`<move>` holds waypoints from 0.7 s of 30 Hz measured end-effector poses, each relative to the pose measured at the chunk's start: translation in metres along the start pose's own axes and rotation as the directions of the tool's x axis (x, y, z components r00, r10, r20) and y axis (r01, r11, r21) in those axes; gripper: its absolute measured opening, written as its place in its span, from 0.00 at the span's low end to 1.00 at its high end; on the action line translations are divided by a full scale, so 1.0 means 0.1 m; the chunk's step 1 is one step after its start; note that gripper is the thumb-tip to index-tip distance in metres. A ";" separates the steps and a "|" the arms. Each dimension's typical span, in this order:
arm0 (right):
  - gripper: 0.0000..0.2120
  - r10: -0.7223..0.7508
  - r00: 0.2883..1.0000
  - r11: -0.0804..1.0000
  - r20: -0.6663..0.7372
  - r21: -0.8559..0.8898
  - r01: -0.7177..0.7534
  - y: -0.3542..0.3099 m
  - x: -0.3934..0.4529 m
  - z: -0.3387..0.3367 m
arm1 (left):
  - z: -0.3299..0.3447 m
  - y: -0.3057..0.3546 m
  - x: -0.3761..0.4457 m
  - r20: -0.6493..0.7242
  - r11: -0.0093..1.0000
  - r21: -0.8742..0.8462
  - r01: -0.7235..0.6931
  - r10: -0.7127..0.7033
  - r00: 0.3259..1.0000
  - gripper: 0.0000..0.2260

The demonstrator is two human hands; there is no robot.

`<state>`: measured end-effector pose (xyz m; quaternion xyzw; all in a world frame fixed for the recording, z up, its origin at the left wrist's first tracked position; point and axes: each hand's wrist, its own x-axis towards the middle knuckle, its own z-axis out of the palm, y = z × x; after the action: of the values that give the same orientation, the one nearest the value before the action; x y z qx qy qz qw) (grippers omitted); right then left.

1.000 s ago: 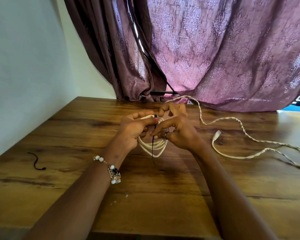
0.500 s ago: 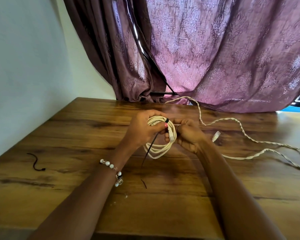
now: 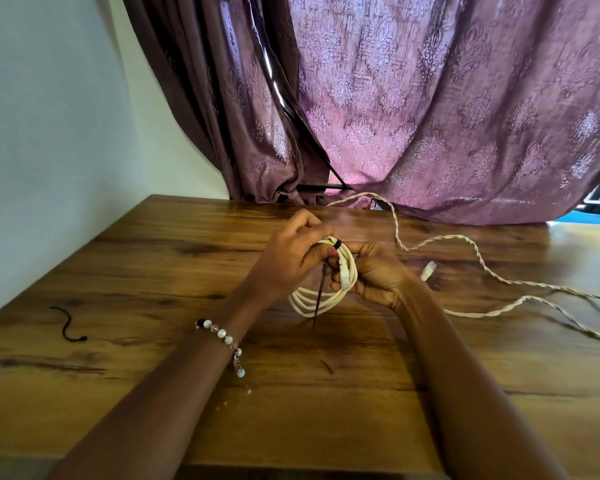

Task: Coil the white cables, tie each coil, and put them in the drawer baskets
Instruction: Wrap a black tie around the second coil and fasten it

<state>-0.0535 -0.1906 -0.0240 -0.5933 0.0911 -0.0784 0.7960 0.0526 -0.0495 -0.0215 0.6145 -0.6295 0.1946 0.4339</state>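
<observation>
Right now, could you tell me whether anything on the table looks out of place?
Yes: a loose black tie lies curled near the table's left edge, far from both hands. A second white cable sprawls uncoiled on the right.

The black tie now sits cinched around the coil.

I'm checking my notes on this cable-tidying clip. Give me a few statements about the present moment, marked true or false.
1. Both hands hold the coiled white cable. True: left hand and right hand grip it.
2. A black tie wraps the coil's top. True.
3. The loose twisted cable lies left of the hands. False: it trails to the right across the table.
4. The bead bracelet is on the right wrist. False: it is on the left wrist.
5. A loose black tie lies at the table's left. True.
</observation>
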 end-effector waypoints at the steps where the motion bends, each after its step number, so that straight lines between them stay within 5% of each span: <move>1: 0.14 -0.021 1.000 0.999 -0.023 -0.038 0.020 0.00 0.02 0.00 | 0.00 -0.02 0.00 0.001 1.000 -0.015 0.006 -0.006 1.000 0.14; 4: 0.19 -0.173 0.983 0.956 -0.058 -0.249 0.154 -0.02 0.03 -0.01 | -0.01 -0.06 0.00 -0.015 0.998 -0.040 0.039 -0.040 0.999 0.14; 9: 0.08 -0.238 0.966 0.961 -0.104 -0.168 0.219 -0.08 -0.01 -0.07 | -0.03 -0.07 0.00 -0.005 0.974 -0.124 0.190 -0.192 0.981 0.14; 14: 0.07 -0.441 0.854 0.893 -0.275 -0.231 0.386 -0.15 -0.02 -0.05 | -0.06 -0.05 0.00 0.005 0.908 -0.221 0.355 -0.363 0.932 0.09; 21: 0.12 -0.674 0.733 0.632 -0.086 -0.581 0.513 -0.19 -0.07 0.20 | -0.02 -0.10 0.01 -0.098 0.852 -0.195 0.486 -0.510 0.855 0.08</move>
<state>-0.0557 -0.1763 0.0002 -0.7623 0.0237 -0.3991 0.5089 0.0626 -0.0504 -0.0222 0.7033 -0.4287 0.0674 0.5630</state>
